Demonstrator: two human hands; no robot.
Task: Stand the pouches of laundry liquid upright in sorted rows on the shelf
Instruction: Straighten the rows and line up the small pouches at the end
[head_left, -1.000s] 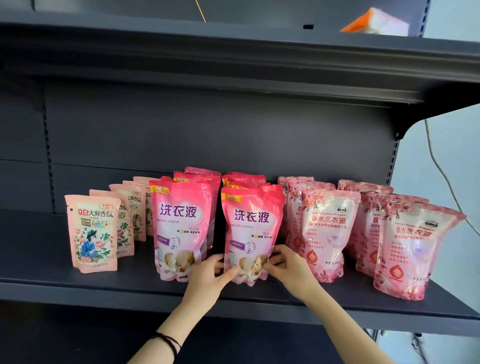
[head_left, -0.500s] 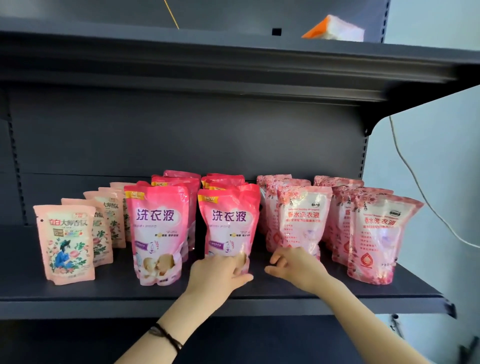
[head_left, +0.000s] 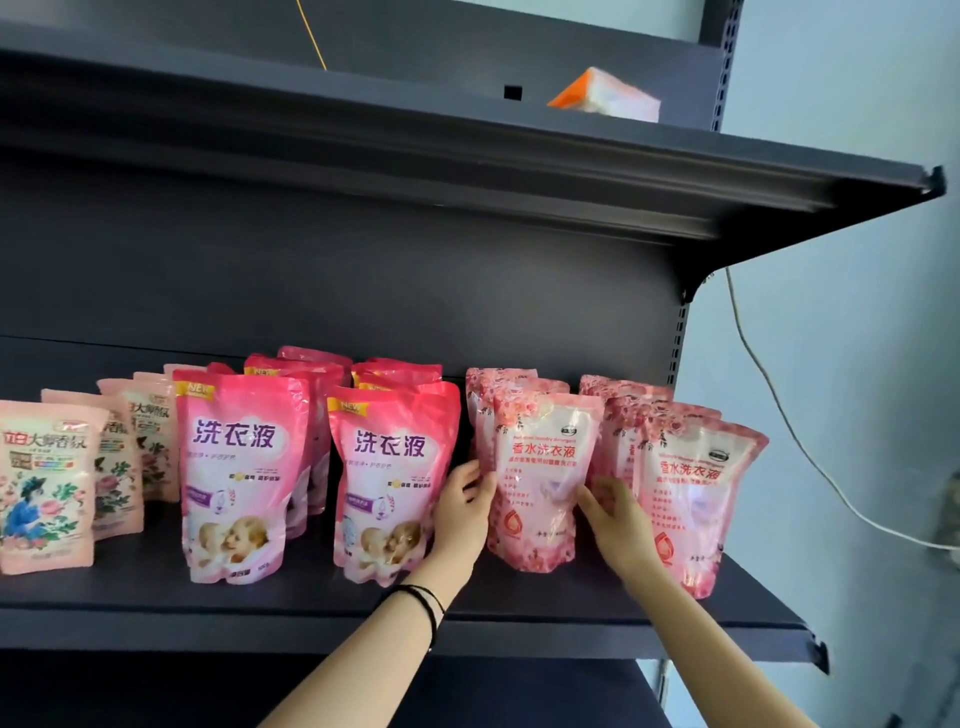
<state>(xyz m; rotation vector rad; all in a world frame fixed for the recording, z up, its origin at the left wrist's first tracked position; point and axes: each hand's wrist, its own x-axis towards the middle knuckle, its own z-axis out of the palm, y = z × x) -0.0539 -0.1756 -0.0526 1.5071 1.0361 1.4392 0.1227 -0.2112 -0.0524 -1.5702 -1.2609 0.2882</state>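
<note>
Several pouches stand upright in rows on the dark shelf (head_left: 519, 597). From the left come pale floral pouches (head_left: 44, 483), then two rows of bright pink pouches (head_left: 239, 467) (head_left: 389, 478), then two rows of rose-patterned pouches. My left hand (head_left: 462, 514) and my right hand (head_left: 613, 514) hold the front rose-patterned pouch (head_left: 543, 467) by its left and right edges. It stands on the shelf near the front. Another rose-patterned pouch (head_left: 696, 499) stands just right of my right hand.
The upper shelf (head_left: 467, 156) overhangs the rows and carries an orange and white pack (head_left: 602, 98). A white cable (head_left: 779, 415) hangs along the pale wall to the right. The shelf's right end (head_left: 815, 654) lies just past the last pouch row.
Both hands left the second bright pink pouch and moved right, onto the front rose-patterned pouch. The view came closer and tilted.
</note>
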